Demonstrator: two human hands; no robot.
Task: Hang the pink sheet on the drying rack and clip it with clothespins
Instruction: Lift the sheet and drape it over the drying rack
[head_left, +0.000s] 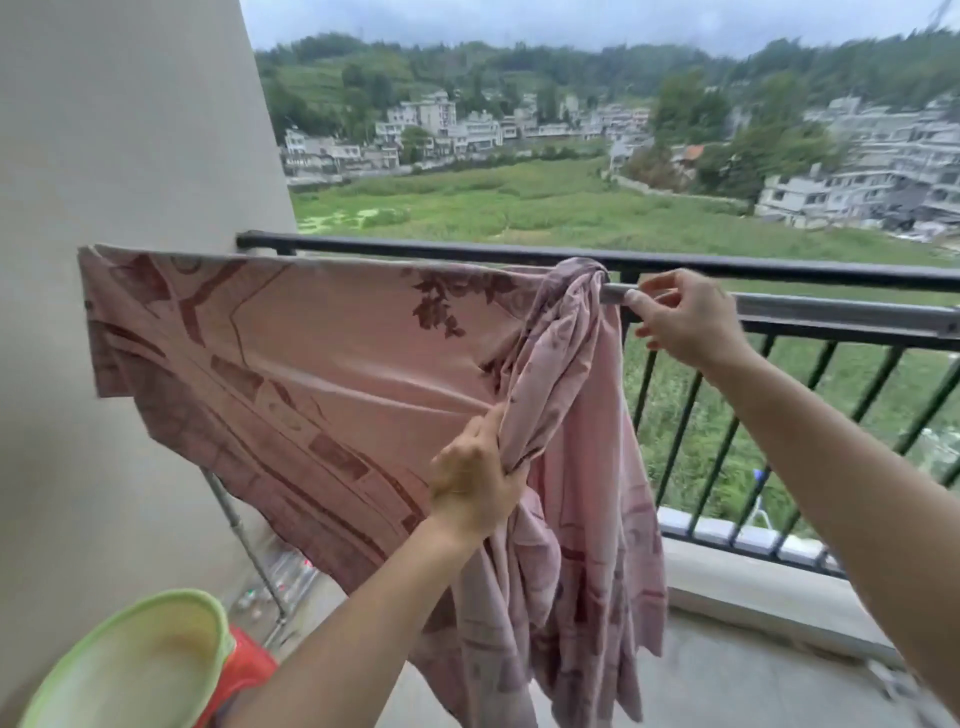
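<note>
Halfway: left hand (472, 483) clenches bunched sheet (311, 364), probably to spread it along; right hand (685, 319) fingers (637, 299) curl round rack (831, 317), likely steadying it.

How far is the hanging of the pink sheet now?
Done: the left part of the pink sheet lies spread over the rack bar. In hand: the left hand grips the bunched right part; the right hand holds the bar beside it. Left: spreading that bunch and clipping; no clothespins are visible.
</note>
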